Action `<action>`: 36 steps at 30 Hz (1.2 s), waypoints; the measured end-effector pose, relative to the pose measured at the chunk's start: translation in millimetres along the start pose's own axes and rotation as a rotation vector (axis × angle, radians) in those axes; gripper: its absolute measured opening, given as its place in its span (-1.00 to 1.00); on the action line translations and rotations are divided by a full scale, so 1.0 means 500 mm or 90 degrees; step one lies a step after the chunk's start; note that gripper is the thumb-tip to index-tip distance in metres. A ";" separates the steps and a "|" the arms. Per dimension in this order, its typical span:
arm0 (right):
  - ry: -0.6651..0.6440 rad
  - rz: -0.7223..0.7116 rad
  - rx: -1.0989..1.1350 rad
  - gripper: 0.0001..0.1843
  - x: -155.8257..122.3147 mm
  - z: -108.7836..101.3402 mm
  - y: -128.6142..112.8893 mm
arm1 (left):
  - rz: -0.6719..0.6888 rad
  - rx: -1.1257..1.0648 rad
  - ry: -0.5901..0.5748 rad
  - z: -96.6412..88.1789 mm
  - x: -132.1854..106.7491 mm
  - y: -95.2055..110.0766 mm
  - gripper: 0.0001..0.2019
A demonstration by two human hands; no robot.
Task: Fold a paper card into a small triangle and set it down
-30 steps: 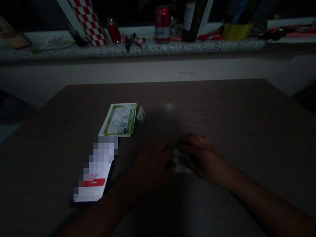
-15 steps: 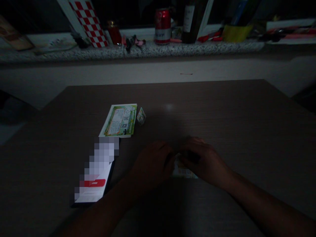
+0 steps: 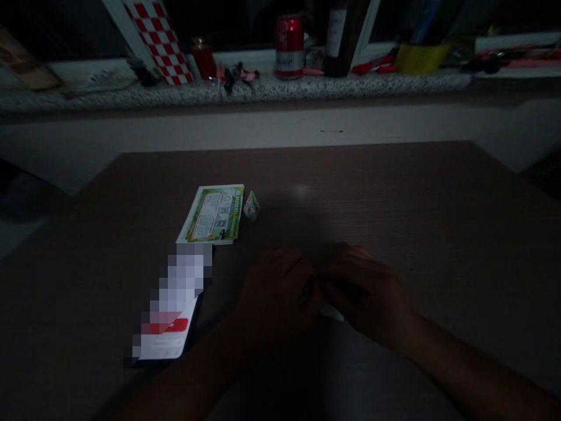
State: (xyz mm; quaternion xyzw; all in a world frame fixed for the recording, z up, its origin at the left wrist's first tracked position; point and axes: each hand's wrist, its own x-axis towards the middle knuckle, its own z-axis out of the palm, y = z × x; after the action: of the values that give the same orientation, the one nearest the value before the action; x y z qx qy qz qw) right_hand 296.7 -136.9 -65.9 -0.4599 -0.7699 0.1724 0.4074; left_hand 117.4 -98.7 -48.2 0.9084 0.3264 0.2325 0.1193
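My left hand [image 3: 283, 286] and my right hand [image 3: 363, 286] meet above the middle of the table, fingertips nearly touching. Both have their fingers curled and pinched around a small printed paper piece [image 3: 332, 313]. Only a pale lower edge of it shows below the fingers; the hands and the deep shadow hide most of it, so its exact kind is unclear. Beyond my left hand stands a small folded printed card [image 3: 251, 207], tilted upright beside a flat green-and-white printed booklet [image 3: 210, 215].
On the brown table [image 3: 394, 193], a lit phone [image 3: 169, 342], partly pixelated, lies left of my left forearm. Behind, a speckled stone sill [image 3: 263, 90] carries a red can [image 3: 290, 47], a dark bottle [image 3: 344, 41], a red-and-white checked box [image 3: 160, 41] and a yellow container [image 3: 421, 58].
The fingers have closed in over the paper piece, and its printed face is now mostly covered. My left hand has shifted slightly right. The booklet, folded card and phone stay in place.
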 end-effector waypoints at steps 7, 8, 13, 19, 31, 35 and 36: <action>0.038 -0.033 -0.028 -0.89 -0.003 -0.001 -0.015 | 0.008 0.007 0.047 -0.005 0.007 0.006 -0.92; 0.041 -0.038 -0.029 -0.89 -0.003 -0.002 -0.018 | 0.007 0.010 0.054 -0.006 0.007 0.007 -0.91; 0.081 -0.061 -0.027 -0.84 -0.002 -0.006 -0.029 | -0.019 0.024 0.070 -0.011 0.005 0.011 -0.91; 0.108 -0.070 -0.028 -0.75 -0.006 -0.011 -0.030 | -0.046 0.064 0.065 -0.021 0.006 0.006 -0.91; 0.232 -0.045 -0.019 -0.70 -0.004 -0.050 -0.035 | -0.139 0.132 0.055 -0.044 0.004 -0.042 -0.92; 0.204 -0.046 -0.028 -0.73 -0.002 -0.052 -0.026 | -0.109 0.069 0.084 -0.048 0.004 -0.034 -0.93; 0.195 -0.045 -0.023 -0.73 -0.001 -0.050 -0.025 | -0.095 0.048 0.091 -0.047 0.003 -0.029 -0.93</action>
State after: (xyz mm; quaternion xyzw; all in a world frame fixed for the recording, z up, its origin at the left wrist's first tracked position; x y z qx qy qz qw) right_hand 309.5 -146.5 -43.0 -0.4604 -0.7176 0.0721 0.5176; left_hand 99.0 -85.2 -32.5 0.8666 0.4093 0.2745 0.0786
